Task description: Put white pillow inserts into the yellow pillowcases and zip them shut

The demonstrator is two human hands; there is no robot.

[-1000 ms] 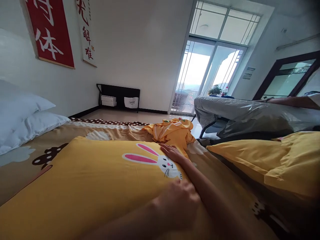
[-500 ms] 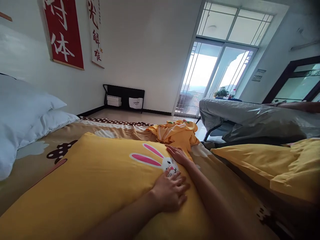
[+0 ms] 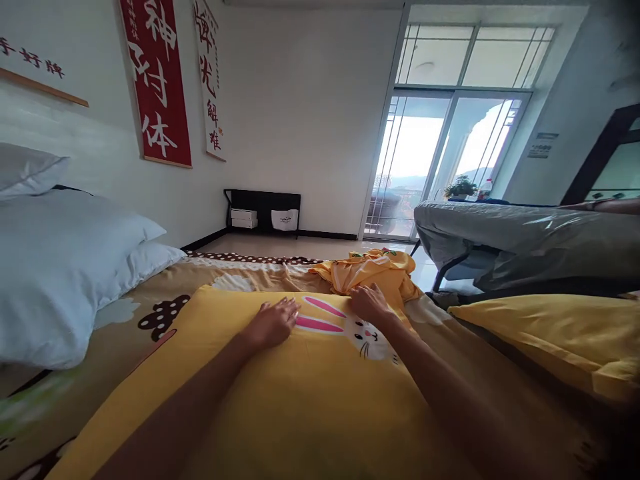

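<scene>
The yellow pillow (image 3: 310,380) lies near, on the patterned bedspread (image 3: 115,352). The left hand (image 3: 274,323) rests open on it; the right hand (image 3: 371,307) touches its far edge, grip unclear. Smoothing seems in hand; the next move calls for flat, even palms.

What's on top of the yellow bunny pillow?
The left hand is by the bunny's ears, the right hand near its face. The pillow right beneath both hands is covered, so I can't see it.
</scene>
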